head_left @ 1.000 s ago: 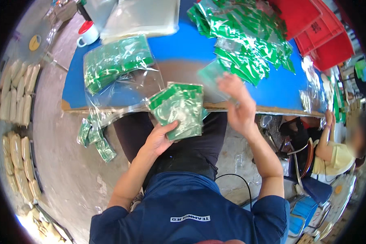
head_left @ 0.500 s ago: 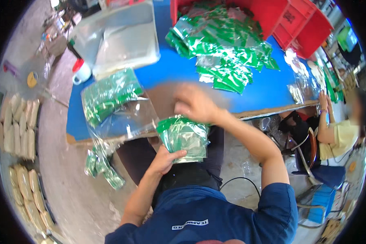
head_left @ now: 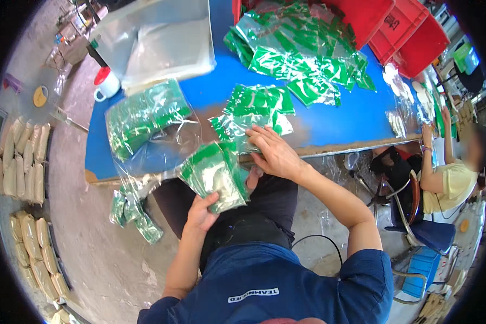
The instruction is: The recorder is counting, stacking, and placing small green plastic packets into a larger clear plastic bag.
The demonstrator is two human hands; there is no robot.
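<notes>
From up here I look down on a blue surface (head_left: 329, 116) that runs across the upper half of the view, with red crates (head_left: 399, 24) at its far right corner and a big loose heap of green packets (head_left: 302, 54) spread before them. A large clear bag (head_left: 146, 116) already filled with green packets lies on the left part of the surface and spills over its near edge, and a flat pile of empty clear bags (head_left: 162, 46) sits behind it beside a white mug with a red lid (head_left: 106, 83). I judge the step in hand to be gathering: the hands are apart, each busy on its own. My left hand (head_left: 201, 211) is closed around the bottom of a stack of green packets (head_left: 215, 174), held over my lap just below the surface edge; its long axis runs up and away from me, tilted slightly left, top end toward the surface. My right hand (head_left: 274, 153) lies flat, fingers spread, pressing on a small cluster of packets (head_left: 256, 110) at the near edge; whether it pinches one I cannot quite tell. The next move, as I read it, calls for sliding a packet off that cluster and squaring it onto the held stack, edges aligned. A seated person in a yellow top (head_left: 447, 183) works at the right end.
</notes>
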